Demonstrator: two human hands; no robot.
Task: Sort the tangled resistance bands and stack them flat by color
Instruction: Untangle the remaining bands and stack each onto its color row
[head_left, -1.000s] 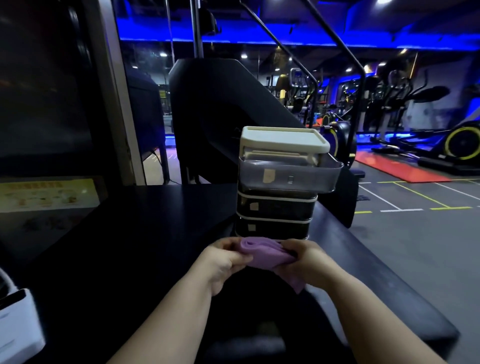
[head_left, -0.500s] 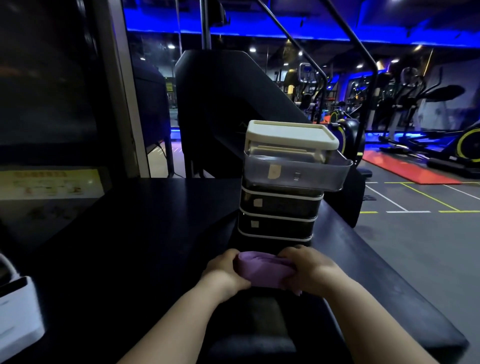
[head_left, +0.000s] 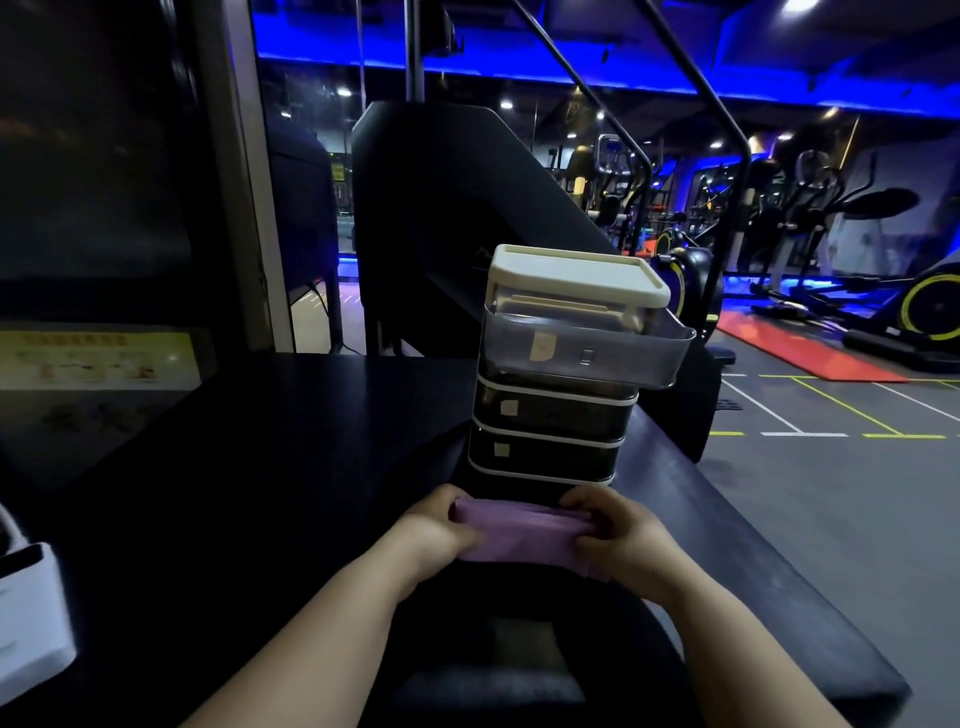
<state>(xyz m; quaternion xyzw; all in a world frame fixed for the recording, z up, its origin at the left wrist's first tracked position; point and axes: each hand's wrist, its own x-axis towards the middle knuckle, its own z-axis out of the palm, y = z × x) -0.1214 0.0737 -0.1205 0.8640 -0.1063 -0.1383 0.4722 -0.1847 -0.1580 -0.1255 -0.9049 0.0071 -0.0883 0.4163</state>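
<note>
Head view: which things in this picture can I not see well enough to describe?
Purple band: both ends are covered by the left hand and right hand; number of folds unclear.
Lower drawers: dark fronts hide what is inside.
Drawer label: too small to read.
White object: cut off by the left edge.

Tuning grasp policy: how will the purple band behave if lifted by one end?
Probably floppy: the purple band is folded in soft, creased layers between the left hand and right hand, so a free end would likely droop. Likely light: curled fingers hold it. Flat, thin: unlikely to roll.
</note>
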